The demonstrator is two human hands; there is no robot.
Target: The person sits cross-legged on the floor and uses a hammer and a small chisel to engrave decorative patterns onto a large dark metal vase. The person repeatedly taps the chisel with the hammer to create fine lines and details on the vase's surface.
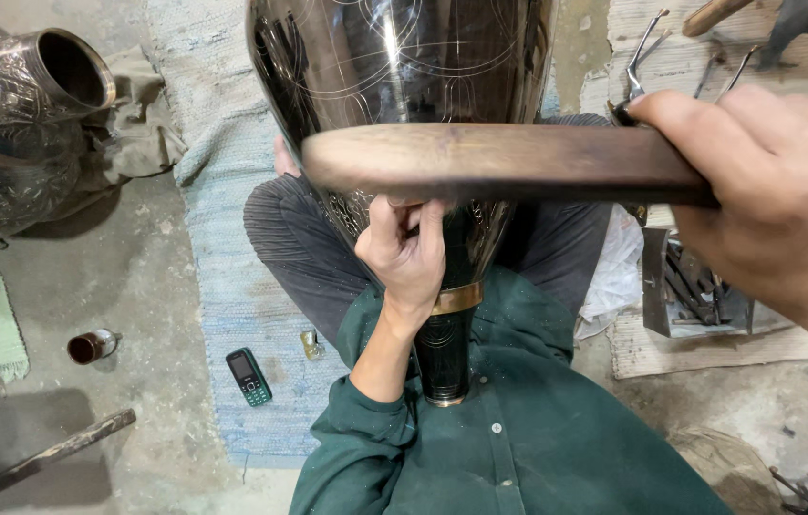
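Note:
A large dark metal vase (394,67) with fine engraved lines rests on my lap, its narrow neck (444,353) with a brass band pointing toward my chest. My left hand (407,253) presses against the vase's lower body, fingers pinched around a small tool that I cannot see clearly. My right hand (776,200) is closed on the end of a flat wooden mallet (499,162), held level across the vase just above the left hand.
A second embossed metal vessel (13,114) lies at the left on cloth. On the pale blue mat (223,238) lie a small green mobile phone (248,376) and a tiny jar (91,345) nearby. A metal box of tools (695,291) sits at the right.

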